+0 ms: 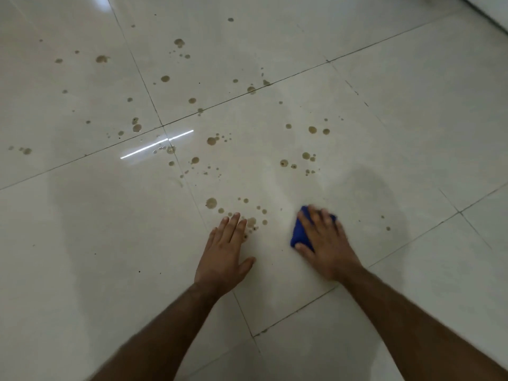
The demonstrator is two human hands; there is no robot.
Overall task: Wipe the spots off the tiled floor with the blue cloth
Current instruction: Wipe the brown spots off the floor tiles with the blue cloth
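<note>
My right hand (325,243) lies flat on the blue cloth (298,233), pressing it onto the glossy cream tiled floor (275,182); the cloth shows only at the hand's left and past the fingertips. My left hand (225,254) rests palm down on the floor to the left, fingers together, holding nothing. Several brown spots (211,202) dot the tiles beyond both hands, the nearest cluster (251,222) right at my left fingertips. More spots (312,129) spread toward the far left.
Dark grout lines (162,125) cross the floor diagonally. A bright light reflection (156,144) streaks the middle tile. A wall base or ledge (492,12) runs across the top right corner. Two small spots (388,228) lie right of the cloth.
</note>
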